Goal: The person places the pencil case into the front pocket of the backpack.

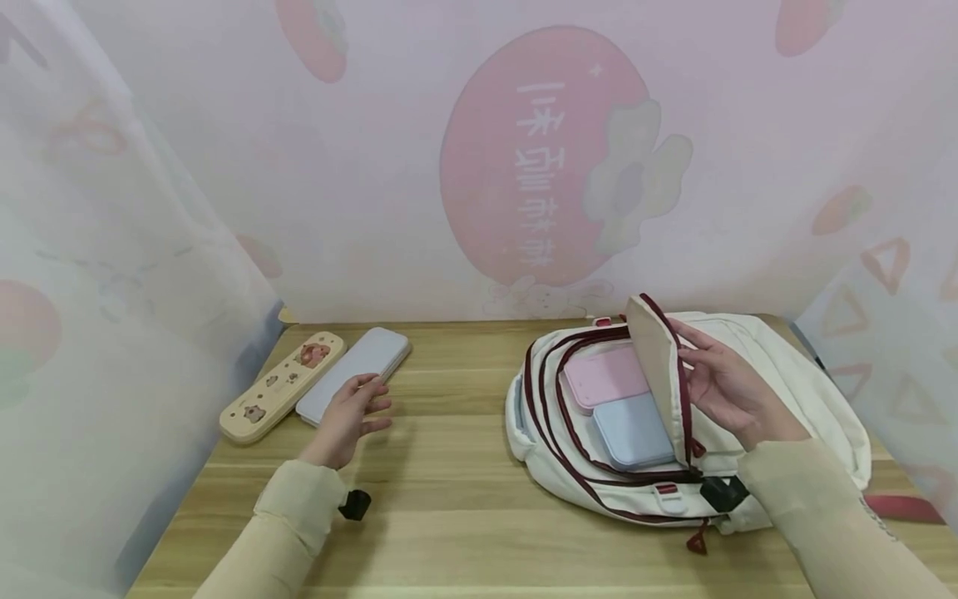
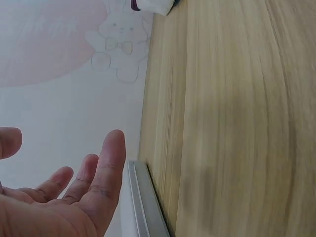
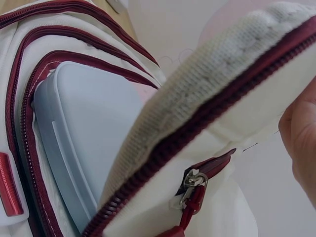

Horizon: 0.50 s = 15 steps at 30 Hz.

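A white backpack (image 1: 756, 349) with dark red zips lies on the table at the right. My right hand (image 1: 722, 383) pinches the edge of its raised pocket flap (image 1: 659, 374). Inside the open pocket sit a pink case (image 1: 604, 374) and a light blue case (image 1: 634, 431); the blue one (image 3: 98, 113) shows large in the right wrist view, partly covered by the flap. On the left, my left hand (image 1: 350, 420) hovers near a pale lavender case (image 1: 359, 366), fingers loosely bent and holding nothing. Beside that lies a cream case (image 1: 283, 389) with cartoon animal prints.
A pale curtain (image 1: 374, 208) with strawberry prints hangs behind the table (image 1: 449, 532) and along both sides. A red strap (image 1: 906, 508) reaches out from the backpack on the right. A red zip pull (image 1: 697, 542) hangs at its near edge.
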Each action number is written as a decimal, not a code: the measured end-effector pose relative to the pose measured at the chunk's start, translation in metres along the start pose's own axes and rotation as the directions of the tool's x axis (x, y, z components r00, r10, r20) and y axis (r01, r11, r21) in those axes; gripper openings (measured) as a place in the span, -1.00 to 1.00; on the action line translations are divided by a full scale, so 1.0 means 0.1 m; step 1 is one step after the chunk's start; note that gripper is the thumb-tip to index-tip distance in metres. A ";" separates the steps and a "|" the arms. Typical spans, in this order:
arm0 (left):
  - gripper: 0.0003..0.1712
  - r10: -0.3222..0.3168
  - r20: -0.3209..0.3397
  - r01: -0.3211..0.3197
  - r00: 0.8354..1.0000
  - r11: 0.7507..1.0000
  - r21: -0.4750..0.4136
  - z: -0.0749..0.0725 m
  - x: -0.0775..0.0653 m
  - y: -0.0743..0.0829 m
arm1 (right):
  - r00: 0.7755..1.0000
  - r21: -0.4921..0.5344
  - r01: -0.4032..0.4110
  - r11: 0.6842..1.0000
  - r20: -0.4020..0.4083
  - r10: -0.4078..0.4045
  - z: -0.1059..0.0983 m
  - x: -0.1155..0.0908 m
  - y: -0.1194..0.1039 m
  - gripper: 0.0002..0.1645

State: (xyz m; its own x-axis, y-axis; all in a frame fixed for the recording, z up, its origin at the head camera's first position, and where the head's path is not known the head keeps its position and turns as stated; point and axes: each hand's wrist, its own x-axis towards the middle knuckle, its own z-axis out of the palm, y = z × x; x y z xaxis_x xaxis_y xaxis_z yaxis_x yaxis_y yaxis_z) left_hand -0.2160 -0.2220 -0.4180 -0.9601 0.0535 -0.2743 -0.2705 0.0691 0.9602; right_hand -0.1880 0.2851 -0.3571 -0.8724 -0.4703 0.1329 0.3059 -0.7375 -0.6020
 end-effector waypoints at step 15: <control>-0.43 -0.057 -0.126 0.047 0.990 0.996 -0.081 -0.55 -0.18 -0.09 | 1.000 -0.020 0.006 1.000 0.008 -0.006 -0.01 0.00 0.00 -0.41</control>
State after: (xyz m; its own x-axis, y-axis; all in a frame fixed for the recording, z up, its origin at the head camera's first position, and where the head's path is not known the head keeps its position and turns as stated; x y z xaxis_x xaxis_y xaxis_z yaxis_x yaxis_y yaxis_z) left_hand -0.2006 -0.2787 -0.4186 -0.9443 -0.0765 -0.3200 -0.3202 -0.0094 0.9473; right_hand -0.1887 0.2858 -0.3576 -0.8712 -0.4698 0.1422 0.2934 -0.7306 -0.6165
